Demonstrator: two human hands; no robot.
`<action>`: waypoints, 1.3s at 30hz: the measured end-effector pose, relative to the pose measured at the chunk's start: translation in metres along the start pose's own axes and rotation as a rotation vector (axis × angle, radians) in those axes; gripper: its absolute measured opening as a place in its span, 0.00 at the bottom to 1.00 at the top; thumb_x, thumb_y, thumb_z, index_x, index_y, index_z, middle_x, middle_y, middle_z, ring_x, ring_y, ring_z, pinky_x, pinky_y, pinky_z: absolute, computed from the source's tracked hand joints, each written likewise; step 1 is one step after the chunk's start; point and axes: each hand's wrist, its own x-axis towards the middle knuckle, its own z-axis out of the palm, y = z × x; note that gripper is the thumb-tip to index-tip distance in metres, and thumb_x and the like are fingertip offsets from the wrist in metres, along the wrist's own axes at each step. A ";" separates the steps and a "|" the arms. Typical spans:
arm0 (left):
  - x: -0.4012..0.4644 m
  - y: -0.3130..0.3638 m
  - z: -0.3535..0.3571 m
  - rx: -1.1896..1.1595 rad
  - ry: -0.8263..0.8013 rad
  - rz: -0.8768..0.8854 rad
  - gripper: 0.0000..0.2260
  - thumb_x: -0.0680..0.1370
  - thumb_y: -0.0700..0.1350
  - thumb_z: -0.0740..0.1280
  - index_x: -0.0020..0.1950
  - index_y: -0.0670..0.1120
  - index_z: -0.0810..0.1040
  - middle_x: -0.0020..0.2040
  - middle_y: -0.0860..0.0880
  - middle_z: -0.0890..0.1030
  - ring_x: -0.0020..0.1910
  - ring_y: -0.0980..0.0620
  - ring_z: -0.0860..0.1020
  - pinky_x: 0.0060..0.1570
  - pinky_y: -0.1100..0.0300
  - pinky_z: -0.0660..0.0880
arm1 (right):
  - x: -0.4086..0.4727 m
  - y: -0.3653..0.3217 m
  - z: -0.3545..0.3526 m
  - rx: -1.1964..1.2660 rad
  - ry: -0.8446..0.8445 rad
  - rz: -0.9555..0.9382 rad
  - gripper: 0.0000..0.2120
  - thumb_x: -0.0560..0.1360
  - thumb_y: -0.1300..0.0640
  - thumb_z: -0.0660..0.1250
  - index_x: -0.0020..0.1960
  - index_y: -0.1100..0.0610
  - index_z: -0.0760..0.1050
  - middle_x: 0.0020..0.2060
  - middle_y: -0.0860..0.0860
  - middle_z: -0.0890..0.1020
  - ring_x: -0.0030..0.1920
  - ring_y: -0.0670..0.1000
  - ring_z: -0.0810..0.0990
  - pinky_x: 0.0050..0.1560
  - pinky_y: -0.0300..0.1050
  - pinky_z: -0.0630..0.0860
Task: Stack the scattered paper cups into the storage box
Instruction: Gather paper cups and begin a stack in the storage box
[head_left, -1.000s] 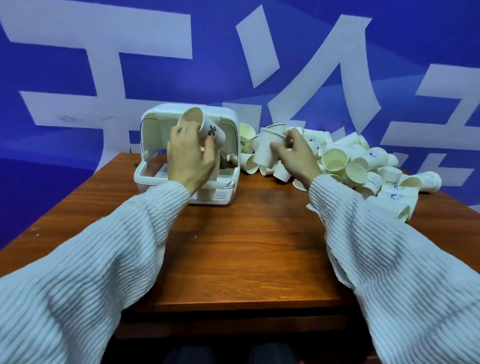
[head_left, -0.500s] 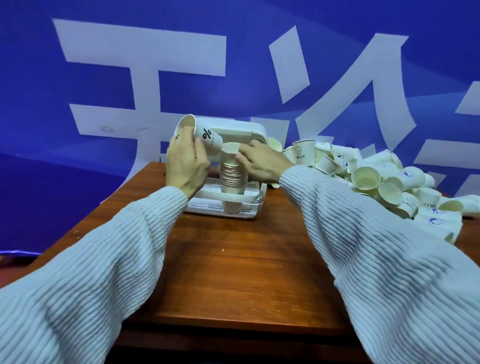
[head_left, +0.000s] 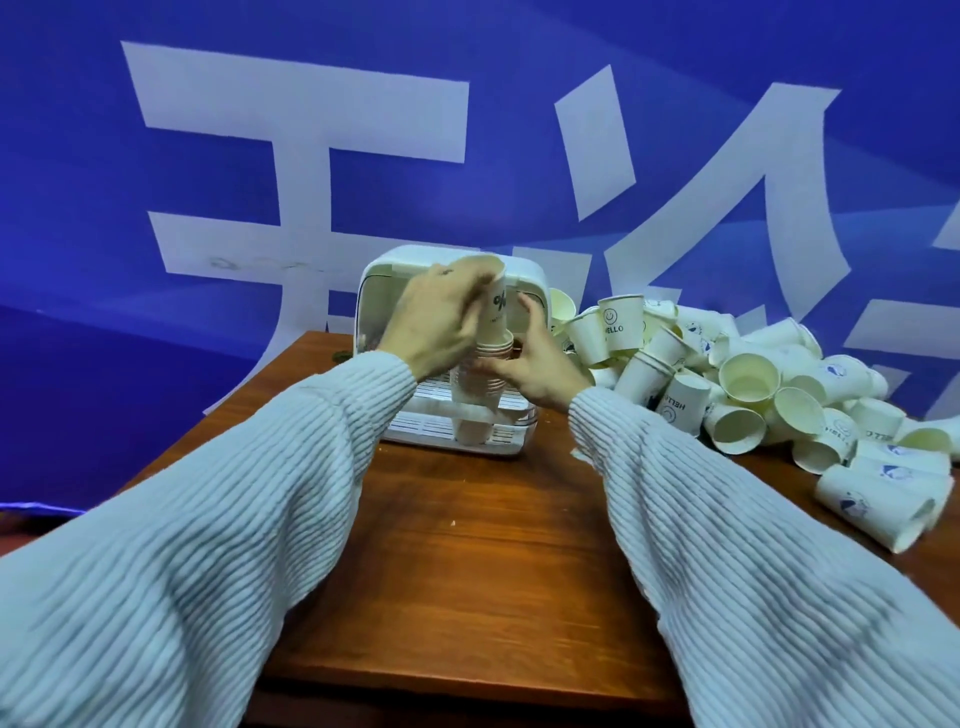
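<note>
A white storage box (head_left: 530, 283) with its lid swung up stands at the table's far middle. Inside it rises a tall stack of paper cups (head_left: 475, 387). My left hand (head_left: 441, 325) grips a white cup with a black percent mark (head_left: 497, 304) and holds it upright on top of the stack. My right hand (head_left: 530, 361) holds the stack's upper part from the right, thumb in front and fingers behind. A large heap of loose paper cups (head_left: 748, 379) lies to the right of the box.
The wooden table (head_left: 467, 561) stretches toward me between my two white-sleeved arms. Several cups with blue prints (head_left: 883, 499) lie near the right edge. A blue banner with white characters (head_left: 311, 156) hangs behind the table.
My left hand has swung the percent-mark cup rightward from beside the box onto the top of the stack. My right hand has slid down from the stack's top to hold its side.
</note>
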 end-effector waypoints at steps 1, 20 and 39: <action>0.000 0.000 0.004 0.050 -0.069 0.015 0.13 0.83 0.45 0.60 0.66 0.50 0.77 0.58 0.45 0.84 0.53 0.40 0.78 0.59 0.45 0.74 | -0.001 0.001 0.000 0.024 -0.014 0.002 0.60 0.65 0.38 0.80 0.82 0.45 0.43 0.67 0.54 0.80 0.66 0.52 0.79 0.70 0.50 0.73; -0.026 0.067 0.055 0.191 -0.059 0.093 0.21 0.79 0.58 0.60 0.64 0.47 0.78 0.61 0.44 0.81 0.69 0.43 0.73 0.71 0.44 0.65 | -0.052 0.042 -0.039 -0.029 0.009 0.022 0.52 0.71 0.58 0.76 0.83 0.45 0.46 0.63 0.51 0.79 0.64 0.49 0.80 0.69 0.49 0.74; -0.035 0.232 0.180 -0.140 -0.311 0.261 0.21 0.80 0.59 0.60 0.66 0.47 0.76 0.59 0.47 0.80 0.63 0.43 0.75 0.61 0.45 0.71 | -0.227 0.186 -0.235 -1.309 -0.035 0.492 0.26 0.80 0.51 0.66 0.76 0.44 0.64 0.74 0.54 0.72 0.76 0.59 0.67 0.76 0.58 0.62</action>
